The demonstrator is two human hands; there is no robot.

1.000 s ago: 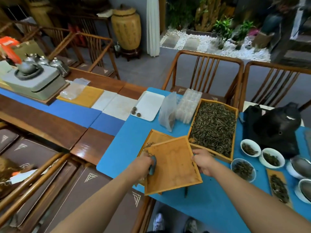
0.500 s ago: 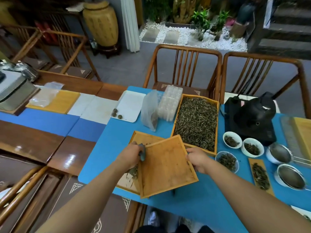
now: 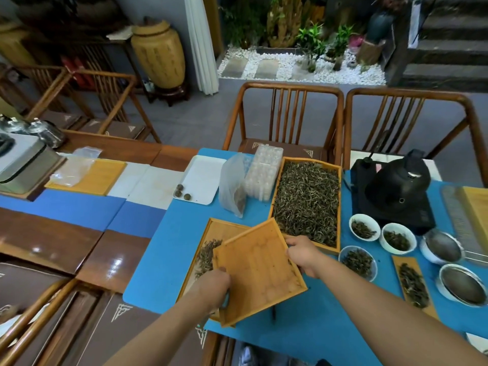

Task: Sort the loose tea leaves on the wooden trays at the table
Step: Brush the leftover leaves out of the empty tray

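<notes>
Tea room, long table under a blue mat (image 3: 169,260). Both hands grip one empty wooden tray (image 3: 260,270), tilted: left hand (image 3: 211,286) closed over its near-left edge, right hand (image 3: 301,256) pinching its far-right rim. Just beyond the left fingers, loose tea leaves (image 3: 207,256) lie piled in a lower tray (image 3: 224,228). Past the right fingers sits the full tray (image 3: 307,199). Risk: the raised tray's corner sits close to that full one; a swing could knock leaves onto the mat.

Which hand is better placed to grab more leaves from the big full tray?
Probably the right hand: it grips the empty tray right beside the full tray. The left hand is farther away.
</notes>
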